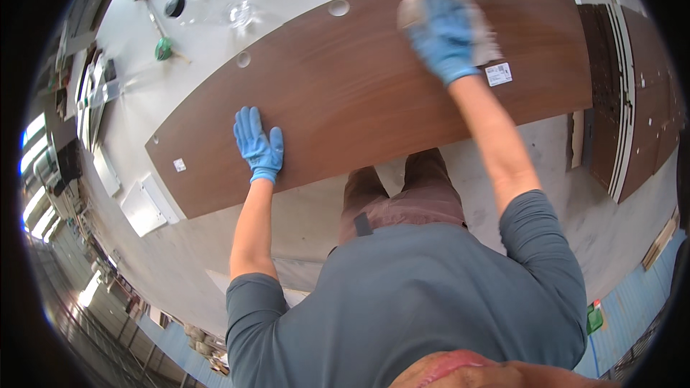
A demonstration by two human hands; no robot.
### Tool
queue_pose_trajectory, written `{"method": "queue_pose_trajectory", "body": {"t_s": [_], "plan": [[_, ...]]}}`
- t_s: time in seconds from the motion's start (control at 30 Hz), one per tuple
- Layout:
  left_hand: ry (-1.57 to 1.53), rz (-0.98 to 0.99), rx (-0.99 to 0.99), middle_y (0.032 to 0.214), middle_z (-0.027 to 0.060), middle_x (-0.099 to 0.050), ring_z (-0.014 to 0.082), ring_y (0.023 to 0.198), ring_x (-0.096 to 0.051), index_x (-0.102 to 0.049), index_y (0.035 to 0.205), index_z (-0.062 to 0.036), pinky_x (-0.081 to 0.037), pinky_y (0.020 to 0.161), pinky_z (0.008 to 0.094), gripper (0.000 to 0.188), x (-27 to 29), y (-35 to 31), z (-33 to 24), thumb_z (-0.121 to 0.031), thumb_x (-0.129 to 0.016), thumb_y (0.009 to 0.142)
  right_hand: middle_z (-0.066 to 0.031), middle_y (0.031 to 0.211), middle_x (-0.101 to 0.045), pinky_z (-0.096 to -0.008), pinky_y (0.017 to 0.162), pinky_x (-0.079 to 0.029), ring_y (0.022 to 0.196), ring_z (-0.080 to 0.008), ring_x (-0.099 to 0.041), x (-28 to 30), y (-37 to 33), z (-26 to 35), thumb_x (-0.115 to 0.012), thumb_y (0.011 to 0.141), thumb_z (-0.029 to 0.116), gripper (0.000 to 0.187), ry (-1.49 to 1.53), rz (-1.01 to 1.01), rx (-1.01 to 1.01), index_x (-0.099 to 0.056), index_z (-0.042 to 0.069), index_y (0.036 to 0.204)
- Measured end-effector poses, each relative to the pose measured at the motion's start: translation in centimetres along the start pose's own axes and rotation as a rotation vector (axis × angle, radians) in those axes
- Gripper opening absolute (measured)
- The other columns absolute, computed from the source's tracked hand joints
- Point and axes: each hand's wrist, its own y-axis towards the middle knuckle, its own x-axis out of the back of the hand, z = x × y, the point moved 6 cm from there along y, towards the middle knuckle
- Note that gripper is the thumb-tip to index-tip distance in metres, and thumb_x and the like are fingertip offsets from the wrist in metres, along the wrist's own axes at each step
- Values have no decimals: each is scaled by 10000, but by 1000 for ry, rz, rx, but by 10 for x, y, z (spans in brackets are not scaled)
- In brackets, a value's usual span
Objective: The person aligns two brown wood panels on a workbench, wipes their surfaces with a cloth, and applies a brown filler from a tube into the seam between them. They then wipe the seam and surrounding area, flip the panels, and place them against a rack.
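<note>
A long brown wooden panel (330,93) with a curved far edge lies across in front of me. My left hand (257,145), in a blue glove, rests flat on its left part with the fingers stretched out. Over on the right, my right hand (447,32), gloved the same way, holds a beige cloth (483,36) against the panel near the far edge. Some of the cloth is hidden under that hand, which looks slightly blurred. Beside the right wrist a white label (498,74) is stuck to the wood, and a smaller label (179,164) sits near the left end.
Brown boards (636,100) stand stacked past the panel's right end. Beyond the panel at the left lie a green tape measure (164,49), a black round piece (175,6) and crumpled clear plastic (243,14). White flat pieces (144,207) lie by the panel's left end.
</note>
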Motion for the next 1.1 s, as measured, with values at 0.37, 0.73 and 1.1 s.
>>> {"method": "queue_pose_trajectory", "body": {"t_s": [0.37, 0.73, 1.1], "plan": [[-264, -442, 224, 1636, 265, -480, 465, 1554, -400, -516, 1569, -31, -314, 1279, 562, 614, 47, -47, 127, -225, -664, 1005, -216, 1580, -566, -549, 1309, -290, 1538, -388, -466, 42, -116, 238, -663, 965, 588, 681, 373, 387, 558, -678, 7, 1321], [-444, -410, 1103, 1559, 202, -607, 324, 1471, -547, -589, 1505, 45, -395, 1257, 406, 651, 69, -322, 482, -485, -494, 1138, -168, 1728, -407, -563, 1346, -223, 1633, -360, -322, -64, -144, 632, -758, 881, 561, 851, 488, 578, 865, -590, 23, 1519], [-771, -441, 1122, 1557, 149, -616, 254, 1463, -549, -582, 1529, 31, -408, 1244, 378, 659, 76, -332, 485, -495, -552, 1132, -170, 1661, -506, -555, 1331, -307, 1552, -349, -467, -69, -148, 628, -828, 776, 352, 764, 600, 583, 900, -646, 38, 1449]]}}
